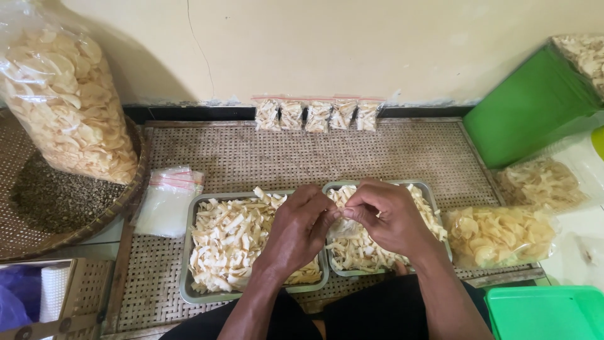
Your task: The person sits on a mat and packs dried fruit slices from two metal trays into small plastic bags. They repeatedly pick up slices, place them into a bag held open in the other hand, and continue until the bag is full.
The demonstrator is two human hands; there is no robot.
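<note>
Item, nearest the seated person: two metal trays side by side on a woven mat (402, 148), both heaped with pale chips. Left tray (189, 252) sits just left of the right tray (433, 192), their rims touching or nearly so. Above the seam between them, the left hand (296, 230) and right hand (387, 217) meet fingertip to fingertip, both curled nearly closed, pinching what looks like a small clear bag (343, 225) between them; the bag is mostly hidden, and whether it holds chips yet I cannot tell. Judged step: opening or sealing a small portion bag over the trays; the move in hand calls for a fine two-handed pinch at the bag's mouth, held steady. Item, left of the left tray: a stack of empty clear bags (167, 201) with red strips. Item, right of the right tray: a filled chip bag (500, 236) lying flat. Item, farther left: a tall sack of chips (66, 101) standing in a round woven basket (129, 201). Item, beyond the trays, against the wall: a row of small filled packets (318, 115). Item, far right: a green box (528, 107).
</note>
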